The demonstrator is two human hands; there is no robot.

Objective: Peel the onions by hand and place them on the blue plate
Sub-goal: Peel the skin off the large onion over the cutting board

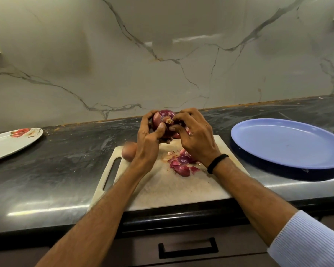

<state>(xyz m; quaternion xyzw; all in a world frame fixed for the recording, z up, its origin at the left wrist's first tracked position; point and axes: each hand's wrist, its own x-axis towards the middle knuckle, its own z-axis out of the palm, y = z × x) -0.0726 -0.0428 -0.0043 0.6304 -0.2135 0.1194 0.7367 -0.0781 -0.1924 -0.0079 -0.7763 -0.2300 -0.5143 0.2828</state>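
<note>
Stretching wide under everything, the desk leaves open room to the right of the fingers, where the blue plate sits bare near the front edge. Below the fingers lies the board, there, I'd say, to catch scraps. The left hand curls round the onion, raised above the board so skin falls clear. The right hand pinches skin beside the root end. A second onion sits just behind the left wrist. Peels lie under the right hand.
</note>
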